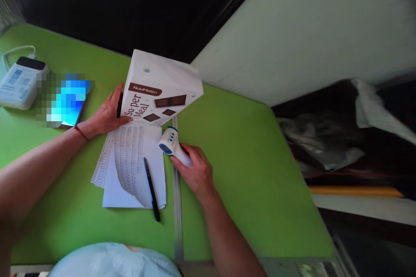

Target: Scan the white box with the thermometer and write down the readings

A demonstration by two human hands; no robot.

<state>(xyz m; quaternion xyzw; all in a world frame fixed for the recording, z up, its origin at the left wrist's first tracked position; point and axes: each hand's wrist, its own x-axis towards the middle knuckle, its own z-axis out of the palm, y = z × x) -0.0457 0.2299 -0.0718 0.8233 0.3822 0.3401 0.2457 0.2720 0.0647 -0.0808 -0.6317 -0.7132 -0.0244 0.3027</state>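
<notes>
My left hand (pixel 110 110) grips the left side of a white box (pixel 169 73) printed "NutriMotion Su-per Meal", with the thumb at its lower front corner. A small dark thing, partly hidden, shows between that hand and the box. In my right hand (pixel 196 171), the fingers wrap round the handle of a white and blue infrared thermometer (pixel 169 140), just below the box. Under and in front of the box lie sheets of paper (pixel 112 197), some covered in handwriting and one curled over. A black pen (pixel 151 188) rests on the papers, its lower end past their edge.
On the green table (pixel 247 173), a phone (pixel 69 101) with a lit, partly blurred screen lies left of my left hand. Beyond it sits a white power bank (pixel 24 82) with a cable. A metal seam (pixel 177 225) crosses the tabletop. Crumpled plastic (pixel 325 143) lies at the right.
</notes>
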